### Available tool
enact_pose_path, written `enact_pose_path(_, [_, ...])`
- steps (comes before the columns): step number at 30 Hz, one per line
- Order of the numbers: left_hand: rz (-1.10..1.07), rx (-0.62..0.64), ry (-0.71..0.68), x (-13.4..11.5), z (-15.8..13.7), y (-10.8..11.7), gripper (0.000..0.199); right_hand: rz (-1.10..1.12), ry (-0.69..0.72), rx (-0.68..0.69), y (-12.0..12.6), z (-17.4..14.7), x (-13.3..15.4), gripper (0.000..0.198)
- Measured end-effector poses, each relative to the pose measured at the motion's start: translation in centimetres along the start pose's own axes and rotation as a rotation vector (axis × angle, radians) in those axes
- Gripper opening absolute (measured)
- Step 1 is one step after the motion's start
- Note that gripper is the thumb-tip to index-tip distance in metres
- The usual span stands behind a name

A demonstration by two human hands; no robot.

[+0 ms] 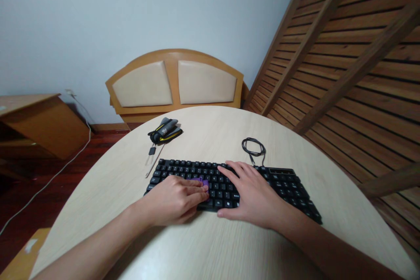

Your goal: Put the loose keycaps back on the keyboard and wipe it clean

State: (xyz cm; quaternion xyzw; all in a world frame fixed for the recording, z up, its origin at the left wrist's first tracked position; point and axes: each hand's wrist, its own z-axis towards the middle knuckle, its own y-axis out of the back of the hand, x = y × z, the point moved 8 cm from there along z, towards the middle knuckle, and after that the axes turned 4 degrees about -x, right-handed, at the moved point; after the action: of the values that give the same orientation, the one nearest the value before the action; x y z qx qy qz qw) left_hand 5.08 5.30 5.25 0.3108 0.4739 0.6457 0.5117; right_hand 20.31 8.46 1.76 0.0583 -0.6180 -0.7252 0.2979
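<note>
A black keyboard [226,193] lies across the table in front of me. My left hand [179,197] is on its left half, fingers together and pressing a small purple piece [205,182] onto the keys. The fingers cover most of that piece, so I cannot tell what it is made of. My right hand [247,192] spans the keyboard right of the middle. Its thumb is at the near edge and its spread fingertips reach the far edge, gripping the keyboard from front to back.
Beyond the keyboard, a coiled black cable [254,146] lies on the round table [210,249]. At the far left are a grey, black and yellow folded item [165,131] and a thin light stick [154,162]. A padded headboard [173,81] and wooden slats [354,65] stand behind.
</note>
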Motion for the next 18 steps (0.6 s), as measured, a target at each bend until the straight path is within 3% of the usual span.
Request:
enact_pose_path(3, [-0.072,-0.080,0.035,0.7,-0.1,0.5,0.036,-0.012,-0.004,0.001,-0.1,0.0,0.0,0.103])
enact_pose_path(8, [-0.017,-0.352,0.318,3.5,-1.0,1.4,0.040,-0.027,-0.020,-0.005,0.0,0.2,0.2,0.101])
enact_pose_path(11, [0.052,-0.454,0.469,5.1,-1.3,1.2,0.037,-0.033,-0.013,-0.010,0.1,0.3,0.4,0.100])
enact_pose_path(14, [0.073,-0.466,0.545,6.2,-0.8,0.4,0.033,-0.044,-0.005,-0.019,0.0,0.2,0.4,0.100])
enact_pose_path(18, [0.012,-0.386,0.538,6.5,0.3,-1.3,0.034,-0.058,0.005,-0.037,0.0,0.2,0.4,0.100])
